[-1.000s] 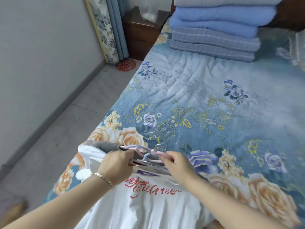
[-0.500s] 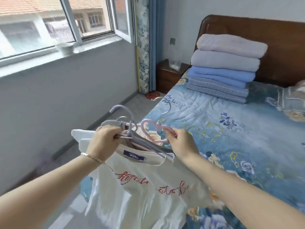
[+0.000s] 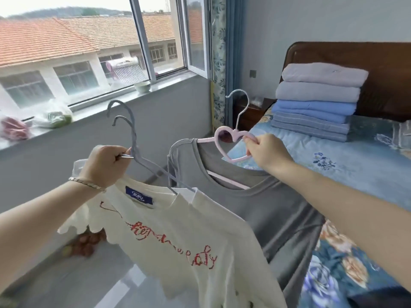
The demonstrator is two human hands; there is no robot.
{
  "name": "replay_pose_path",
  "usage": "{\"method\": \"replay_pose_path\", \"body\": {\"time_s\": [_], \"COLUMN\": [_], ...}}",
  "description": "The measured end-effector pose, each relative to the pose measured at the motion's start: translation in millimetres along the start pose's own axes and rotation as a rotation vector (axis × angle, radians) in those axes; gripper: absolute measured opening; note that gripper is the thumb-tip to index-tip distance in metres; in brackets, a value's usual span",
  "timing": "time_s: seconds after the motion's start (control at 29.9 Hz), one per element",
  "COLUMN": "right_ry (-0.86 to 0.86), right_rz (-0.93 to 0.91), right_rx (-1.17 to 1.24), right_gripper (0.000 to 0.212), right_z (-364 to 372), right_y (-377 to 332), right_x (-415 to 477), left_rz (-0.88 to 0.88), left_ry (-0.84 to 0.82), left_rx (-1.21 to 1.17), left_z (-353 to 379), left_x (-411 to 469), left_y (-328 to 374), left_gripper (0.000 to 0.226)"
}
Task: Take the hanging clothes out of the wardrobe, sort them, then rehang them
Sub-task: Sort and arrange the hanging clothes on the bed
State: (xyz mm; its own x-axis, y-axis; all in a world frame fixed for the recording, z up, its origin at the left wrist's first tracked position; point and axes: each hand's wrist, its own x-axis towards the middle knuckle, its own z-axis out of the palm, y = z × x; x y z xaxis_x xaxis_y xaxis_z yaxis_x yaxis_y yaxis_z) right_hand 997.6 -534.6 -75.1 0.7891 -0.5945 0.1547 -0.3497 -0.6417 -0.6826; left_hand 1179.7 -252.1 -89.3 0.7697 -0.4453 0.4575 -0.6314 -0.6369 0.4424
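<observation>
A cream T-shirt (image 3: 178, 236) with red script lettering and a blue neck label hangs in mid-air from grey hangers (image 3: 132, 141), beside the bed (image 3: 355, 165) and above the tiled floor (image 3: 66, 285). The left hand (image 3: 106, 165), wearing a thin bracelet (image 3: 86, 182), has its grip clenched around the hangers' necks. Two grey hooks rise above the fist, and what may be a second white garment shows behind the cream collar.

To its right, a grey T-shirt (image 3: 273, 210) hangs from a pink heart-shaped hanger (image 3: 233, 131) with a metal hook. The right hand (image 3: 269, 152) pinches the heart's right lobe, and the shirt's lower part drapes against the bed's edge.

The bed has a blue floral cover. Near its dark wooden headboard (image 3: 378, 63) a stack of folded quilts (image 3: 315, 103) sits on the cover. A dark nightstand (image 3: 251, 112) stands between the bed and a blue curtain (image 3: 230, 52). On the window sill (image 3: 111, 101) sit a pale bowl (image 3: 142, 86) and plastic bags (image 3: 53, 115), and tiled roofs are visible outside.
</observation>
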Motion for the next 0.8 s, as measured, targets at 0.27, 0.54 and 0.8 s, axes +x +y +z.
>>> {"method": "replay_pose_path", "body": {"time_s": [0.27, 0.54, 0.8], "right_ry": [0.102, 0.172, 0.234], "right_rz": [0.102, 0.215, 0.399], "right_rx": [-0.317, -0.465, -0.401], "right_gripper": [0.048, 0.037, 0.033], "right_z": [-20.8, -35.0, -46.0], "right_y": [-2.5, 46.4, 139.9], "right_x": [-63.6, -101.6, -66.3], "left_rz": [0.088, 0.086, 0.178], "left_ry": [-0.119, -0.228, -0.308], "left_rx": [-0.012, -0.057, -0.037], "left_z": [-4.3, 39.1, 127.2], "left_x": [-15.4, 3.2, 51.4], "left_y": [-27.2, -39.3, -14.6], "left_gripper": [0.037, 0.038, 0.050]}}
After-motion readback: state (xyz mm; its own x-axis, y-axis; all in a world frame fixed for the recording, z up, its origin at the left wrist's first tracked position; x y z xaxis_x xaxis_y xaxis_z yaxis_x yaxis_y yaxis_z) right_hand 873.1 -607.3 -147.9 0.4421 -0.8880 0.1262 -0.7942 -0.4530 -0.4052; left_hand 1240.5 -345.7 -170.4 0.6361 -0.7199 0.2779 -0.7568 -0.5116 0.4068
